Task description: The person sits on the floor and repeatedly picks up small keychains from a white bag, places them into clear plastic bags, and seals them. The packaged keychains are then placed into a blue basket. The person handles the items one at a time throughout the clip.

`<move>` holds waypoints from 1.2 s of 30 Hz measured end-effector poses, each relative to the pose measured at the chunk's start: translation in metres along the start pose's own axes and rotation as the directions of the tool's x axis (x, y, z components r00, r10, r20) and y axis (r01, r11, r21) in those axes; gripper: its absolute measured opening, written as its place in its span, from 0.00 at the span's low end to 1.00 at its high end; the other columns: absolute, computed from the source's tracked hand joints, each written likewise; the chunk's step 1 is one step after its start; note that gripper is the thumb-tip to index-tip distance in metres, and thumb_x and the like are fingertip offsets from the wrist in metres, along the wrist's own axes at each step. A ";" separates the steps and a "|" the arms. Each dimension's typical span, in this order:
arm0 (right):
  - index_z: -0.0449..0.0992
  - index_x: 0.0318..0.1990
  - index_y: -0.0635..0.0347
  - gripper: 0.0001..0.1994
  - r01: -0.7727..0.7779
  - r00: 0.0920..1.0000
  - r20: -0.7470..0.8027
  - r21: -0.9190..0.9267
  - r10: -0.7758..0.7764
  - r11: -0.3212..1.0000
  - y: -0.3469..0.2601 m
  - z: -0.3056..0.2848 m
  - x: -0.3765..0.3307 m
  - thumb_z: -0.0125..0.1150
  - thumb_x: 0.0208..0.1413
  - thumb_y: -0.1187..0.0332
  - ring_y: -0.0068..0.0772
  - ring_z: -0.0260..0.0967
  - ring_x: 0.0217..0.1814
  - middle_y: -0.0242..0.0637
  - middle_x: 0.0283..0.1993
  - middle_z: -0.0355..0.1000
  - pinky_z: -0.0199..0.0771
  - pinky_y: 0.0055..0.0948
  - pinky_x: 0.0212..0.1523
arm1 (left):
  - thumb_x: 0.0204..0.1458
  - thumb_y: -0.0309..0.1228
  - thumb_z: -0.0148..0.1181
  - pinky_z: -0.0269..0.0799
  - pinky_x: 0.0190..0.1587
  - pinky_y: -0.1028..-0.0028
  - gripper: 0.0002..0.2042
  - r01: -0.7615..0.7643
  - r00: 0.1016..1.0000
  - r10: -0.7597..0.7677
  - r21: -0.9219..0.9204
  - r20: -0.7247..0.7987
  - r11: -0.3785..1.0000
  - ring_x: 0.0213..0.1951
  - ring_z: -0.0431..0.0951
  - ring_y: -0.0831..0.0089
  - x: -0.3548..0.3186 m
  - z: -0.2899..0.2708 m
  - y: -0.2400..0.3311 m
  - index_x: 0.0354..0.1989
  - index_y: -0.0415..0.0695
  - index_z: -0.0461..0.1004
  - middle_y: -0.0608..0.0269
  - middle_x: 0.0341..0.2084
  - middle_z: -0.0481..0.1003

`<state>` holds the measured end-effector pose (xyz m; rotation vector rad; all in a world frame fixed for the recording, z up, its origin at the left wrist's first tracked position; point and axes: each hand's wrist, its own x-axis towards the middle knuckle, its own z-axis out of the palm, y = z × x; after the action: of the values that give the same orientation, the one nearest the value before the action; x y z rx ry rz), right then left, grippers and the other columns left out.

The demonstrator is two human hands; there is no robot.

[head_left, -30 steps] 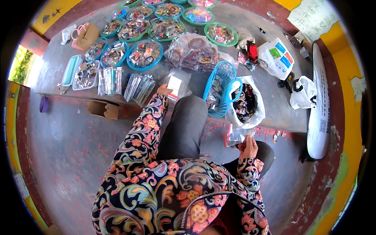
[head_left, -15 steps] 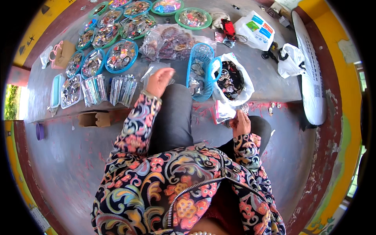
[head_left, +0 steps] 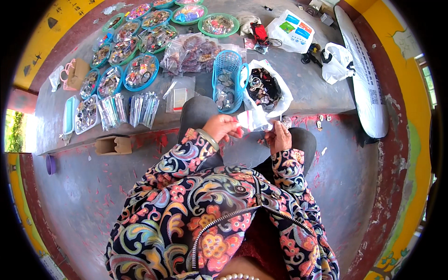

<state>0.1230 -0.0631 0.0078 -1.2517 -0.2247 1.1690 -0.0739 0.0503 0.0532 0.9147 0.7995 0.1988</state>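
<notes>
A small clear zip bag [head_left: 252, 120] with a red strip stretches between my hands above my lap. Its left edge is pinched by my left hand [head_left: 221, 128], which wears a bangle. My right hand [head_left: 280, 138] grips the other end, fingers pressed together; any small item in them is too hidden to name. Just beyond, a white plastic bag [head_left: 285, 100] stands open, full of dark pieces and ring-like trinkets. Beside it sits a blue basket [head_left: 216, 77] holding bagged round pieces. Clear bags [head_left: 186, 84] lie by my left knee, a red-edged white card among them.
Trays of trinkets [head_left: 141, 72] crowd the raised surface at left, with bundled pens [head_left: 143, 109] in front. Large bags of purplish pieces [head_left: 191, 53] lie at the middle. A cardboard box [head_left: 113, 145] rests below the ledge. A long white wrapped board [head_left: 361, 74] leans at right.
My left hand has left the clear bags by my knee and come right to take hold of the small zip bag. That bag is now raised and spread between both hands.
</notes>
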 end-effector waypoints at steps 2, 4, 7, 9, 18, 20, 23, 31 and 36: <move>0.70 0.37 0.62 0.14 -0.014 0.999 -0.035 0.021 0.014 1.000 -0.002 0.002 -0.001 0.47 0.54 0.60 0.21 0.62 0.15 0.34 0.21 0.69 0.57 0.17 0.15 | 0.51 0.32 0.49 0.62 0.17 0.88 0.09 -0.067 0.994 0.067 0.005 -0.085 0.998 0.28 0.76 0.74 -0.010 -0.014 0.008 0.33 0.38 0.69 0.59 0.26 0.74; 0.70 0.37 0.63 0.14 -0.002 0.999 -0.038 0.017 0.003 1.000 -0.002 -0.001 -0.001 0.46 0.54 0.61 0.21 0.62 0.16 0.36 0.21 0.69 0.59 0.18 0.16 | 0.51 0.32 0.49 0.61 0.18 0.87 0.09 -0.203 0.952 0.215 0.076 -0.219 0.976 0.28 0.76 0.75 -0.017 -0.032 0.016 0.32 0.38 0.69 0.60 0.26 0.74; 0.70 0.37 0.64 0.14 -0.001 0.998 -0.058 0.021 0.003 1.000 0.000 -0.002 0.000 0.47 0.54 0.61 0.22 0.62 0.15 0.37 0.21 0.68 0.63 0.20 0.15 | 0.50 0.31 0.49 0.62 0.20 0.85 0.07 -0.344 0.832 0.371 0.141 -0.412 0.928 0.28 0.76 0.75 -0.026 -0.075 0.039 0.31 0.40 0.70 0.63 0.25 0.74; 0.70 0.36 0.64 0.13 -0.018 0.998 -0.062 0.028 0.020 0.999 0.000 -0.002 0.000 0.47 0.54 0.61 0.23 0.63 0.14 0.38 0.20 0.68 0.66 0.22 0.15 | 0.50 0.30 0.50 0.63 0.20 0.84 0.06 -0.406 0.749 0.388 0.089 -0.537 0.909 0.29 0.76 0.73 -0.026 -0.109 0.044 0.31 0.40 0.69 0.62 0.25 0.74; 0.70 0.34 0.64 0.12 -0.043 0.996 -0.081 0.007 0.044 0.999 0.001 0.011 0.002 0.47 0.54 0.63 0.23 0.63 0.14 0.34 0.17 0.66 0.61 0.20 0.15 | 0.48 0.27 0.50 0.63 0.18 0.82 0.06 -0.335 0.736 0.108 -0.220 -0.669 0.916 0.30 0.75 0.71 0.023 -0.251 -0.036 0.32 0.38 0.67 0.54 0.29 0.73; 0.71 0.34 0.63 0.12 -0.049 0.995 -0.084 -0.025 0.046 0.998 0.005 0.009 0.005 0.47 0.54 0.62 0.23 0.62 0.14 0.34 0.17 0.66 0.57 0.19 0.14 | 0.46 0.24 0.48 0.64 0.17 0.80 0.05 -0.283 0.756 0.051 -0.255 -0.653 0.925 0.26 0.74 0.72 0.038 -0.264 -0.056 0.31 0.37 0.68 0.53 0.27 0.73; 0.71 0.34 0.62 0.12 -0.078 0.991 -0.112 -0.053 0.072 0.996 0.006 0.013 0.006 0.48 0.54 0.61 0.22 0.62 0.14 0.33 0.18 0.67 0.55 0.18 0.14 | 0.49 0.28 0.48 0.66 0.20 0.79 0.08 -0.232 0.728 -0.115 -0.401 -0.676 0.886 0.27 0.74 0.67 0.067 -0.287 -0.096 0.35 0.39 0.65 0.53 0.29 0.72; 0.71 0.33 0.61 0.13 -0.100 0.990 -0.111 -0.134 0.086 0.986 0.008 0.012 0.010 0.49 0.53 0.60 0.21 0.61 0.14 0.34 0.20 0.68 0.55 0.17 0.14 | 0.48 0.39 0.45 0.68 0.23 0.71 0.14 0.593 0.773 -0.025 0.709 -0.633 0.382 0.25 0.74 0.63 0.090 -0.335 -0.126 0.33 0.43 0.71 0.61 0.25 0.74; 0.71 0.33 0.62 0.12 -0.068 0.995 -0.081 -0.111 0.059 0.991 0.009 0.008 0.009 0.49 0.53 0.61 0.21 0.61 0.14 0.34 0.20 0.68 0.55 0.17 0.14 | 0.49 0.36 0.45 0.69 0.23 0.71 0.13 0.637 0.552 0.090 0.489 -0.829 0.596 0.25 0.74 0.66 0.051 -0.313 -0.093 0.35 0.41 0.71 0.60 0.25 0.74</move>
<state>0.1165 -0.0528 0.0000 -1.4107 -0.1974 1.1728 -0.2702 0.2149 -0.1553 1.4916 2.0202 -0.0993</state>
